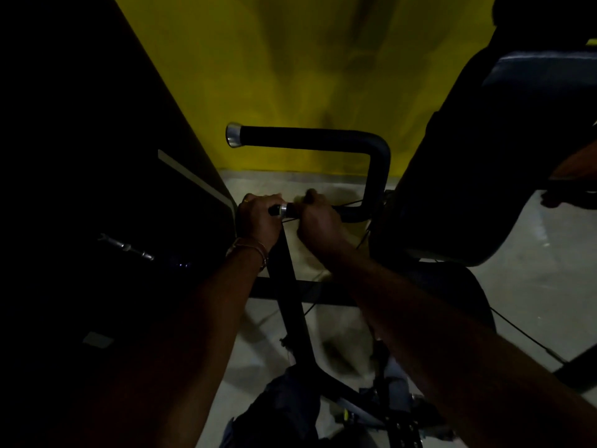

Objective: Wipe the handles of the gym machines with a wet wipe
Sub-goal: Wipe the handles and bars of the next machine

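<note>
A black U-shaped machine handle with silver end caps stands in the middle of the head view; its upper bar is free. My left hand grips the silver-capped end of the lower bar. My right hand is curled round the lower bar just right of that cap, with a pale wet wipe showing above its fingers. The scene is very dark.
A large black machine panel fills the left side. A dark padded seat stands at the right. A yellow wall is behind, pale floor below. A black frame post runs down between my arms.
</note>
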{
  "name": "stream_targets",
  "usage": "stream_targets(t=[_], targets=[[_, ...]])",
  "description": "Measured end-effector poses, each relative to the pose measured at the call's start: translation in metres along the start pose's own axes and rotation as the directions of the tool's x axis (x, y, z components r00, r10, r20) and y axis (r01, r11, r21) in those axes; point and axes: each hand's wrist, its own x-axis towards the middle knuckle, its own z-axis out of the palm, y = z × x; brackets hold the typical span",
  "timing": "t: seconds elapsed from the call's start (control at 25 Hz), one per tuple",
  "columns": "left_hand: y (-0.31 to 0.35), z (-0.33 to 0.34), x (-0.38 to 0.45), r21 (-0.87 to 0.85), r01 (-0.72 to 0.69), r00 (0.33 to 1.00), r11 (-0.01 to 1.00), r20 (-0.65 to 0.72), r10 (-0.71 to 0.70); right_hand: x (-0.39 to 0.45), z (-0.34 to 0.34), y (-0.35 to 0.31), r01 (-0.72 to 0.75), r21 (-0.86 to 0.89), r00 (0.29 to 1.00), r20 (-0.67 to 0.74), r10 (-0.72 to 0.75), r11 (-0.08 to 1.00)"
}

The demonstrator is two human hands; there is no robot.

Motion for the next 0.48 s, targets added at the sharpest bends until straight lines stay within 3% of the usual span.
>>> stream_targets(t=[0.12, 0.2, 0.28, 0.4, 0.48], targets=[[-0.005, 0.004, -0.002, -0.038, 0.001, 1.0, 0.999, 0.012, 0.0, -0.013, -0.01, 0.026, -0.148, -0.081, 0.981, -0.137, 0.136, 0.986], [-0.002, 0.005, 0.002, -0.055, 0.0, 1.0, 0.998, -0.016, -0.001, 0.0, -0.004, 0.003, -0.183, -0.023, 0.982, -0.045, 0.182, 0.983], [-0.003, 0.005, 0.002, -0.044, -0.031, 1.0, 0.999, -0.003, 0.03, 0.006, 0.014, -0.018, -0.13, 0.055, 0.99, 0.053, 0.127, 0.99], [-0.004, 0.006, -0.005, 0.032, -0.077, 0.997, 0.997, -0.022, 0.078, -0.002, 0.012, 0.002, -0.115, 0.087, 0.984, -0.127, 0.126, 0.989], [-0.012, 0.012, -0.008, 0.004, -0.008, 1.0, 1.0, -0.019, 0.008, -0.025, 0.012, 0.014, -0.292, 0.261, 0.89, -0.279, 0.362, 0.92]])
